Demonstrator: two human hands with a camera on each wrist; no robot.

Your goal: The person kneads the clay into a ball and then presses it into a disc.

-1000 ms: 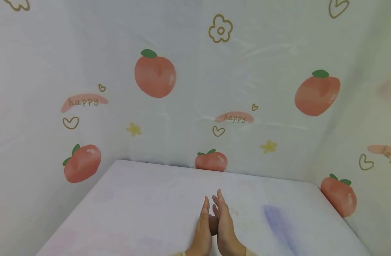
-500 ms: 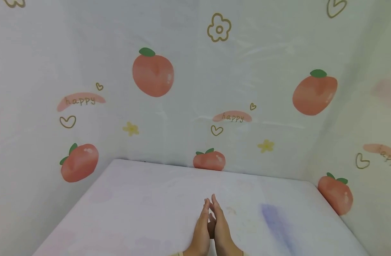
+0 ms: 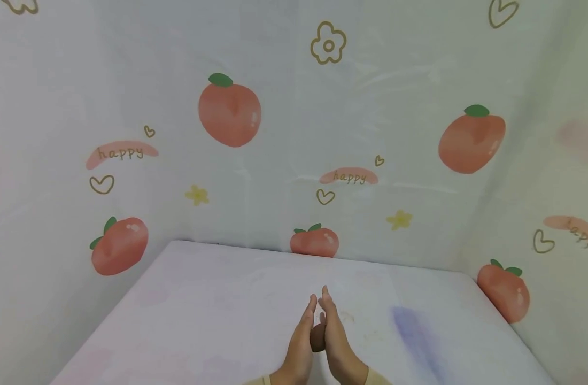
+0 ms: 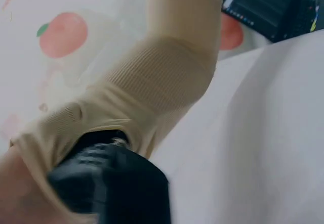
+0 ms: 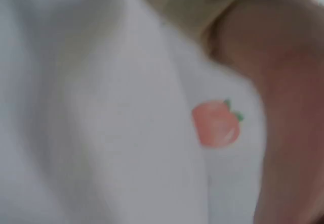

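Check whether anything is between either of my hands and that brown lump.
Nothing visible is in the way: in the head view, the brown lump sits between your left hand and right hand, apparently against both palms.

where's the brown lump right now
In the head view, the brown lump is low and just right of centre, between the left hand and the right hand, with the purple smudge on the table farther right.
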